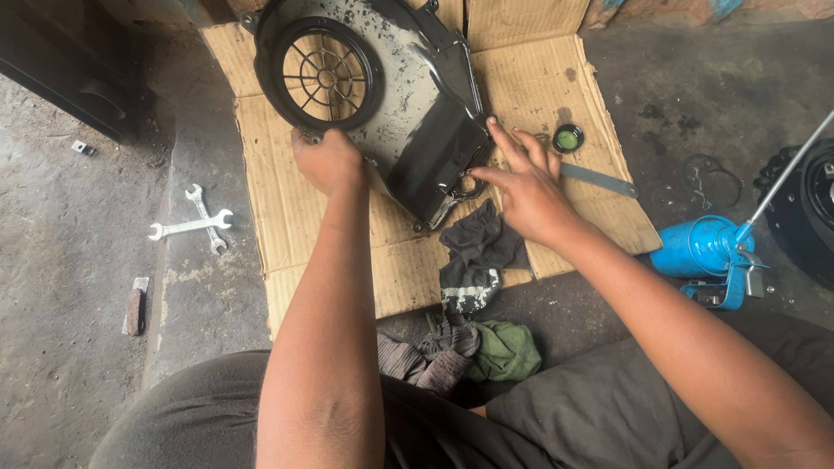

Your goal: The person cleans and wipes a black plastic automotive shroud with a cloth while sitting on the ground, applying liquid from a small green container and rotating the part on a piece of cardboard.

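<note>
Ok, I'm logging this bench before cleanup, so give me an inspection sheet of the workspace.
Surface: flattened cardboard on a concrete floor.
Job's things: black engine cover with round grille, lying on the cardboard.
Clutter: two crossed spanners, rags, green cloth, blue oil can, small green-filled cap, flat metal strip.
Grips: left hand closed on the cover's edge; right hand open, fingertips at the cover's corner.
Cables: nothing seen.
Surroundings: dark round part at right.

Two crossed spanners (193,224) lie well apart from a blue oil can (699,247).
</note>
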